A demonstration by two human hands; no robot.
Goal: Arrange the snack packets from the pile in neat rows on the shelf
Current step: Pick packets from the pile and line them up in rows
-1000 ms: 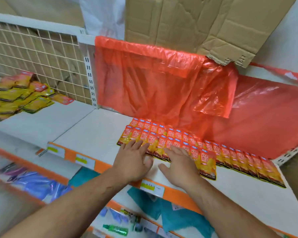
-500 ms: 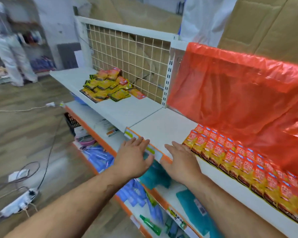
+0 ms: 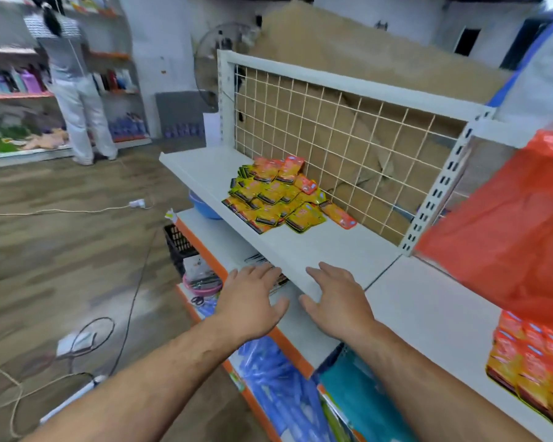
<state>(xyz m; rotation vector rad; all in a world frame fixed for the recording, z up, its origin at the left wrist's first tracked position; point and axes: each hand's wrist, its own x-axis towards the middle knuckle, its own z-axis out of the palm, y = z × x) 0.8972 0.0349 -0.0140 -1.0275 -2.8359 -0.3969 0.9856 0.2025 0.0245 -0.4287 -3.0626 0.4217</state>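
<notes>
Both hands have come away from the finished rows [image 3: 530, 362], which now lie well off to the right of the right hand, under the red plastic sheet [image 3: 508, 224]. The view has swung left, bringing the pile [image 3: 275, 199] straight ahead. The left hand [image 3: 253, 301] and right hand [image 3: 336, 301] are side by side, palms down, fingers straight and spread, holding nothing.

The pile sits on the shelf [image 3: 316, 250] beyond the fingertips, ahead and a little to the left, well apart from both hands. It runs from the shelf's front edge back to the wire grid [image 3: 332, 122], where it is heaped highest. The right hand is already over the shelf's front lip and the left is just off it, so neither looks clearly nearer. A forward reach should meet the front packets first.

The packets are small, flat, glossy pouches, yellow and orange-red with dark bands, overlapping at mixed angles. One orange one lies loose at the pile's right end.
</notes>
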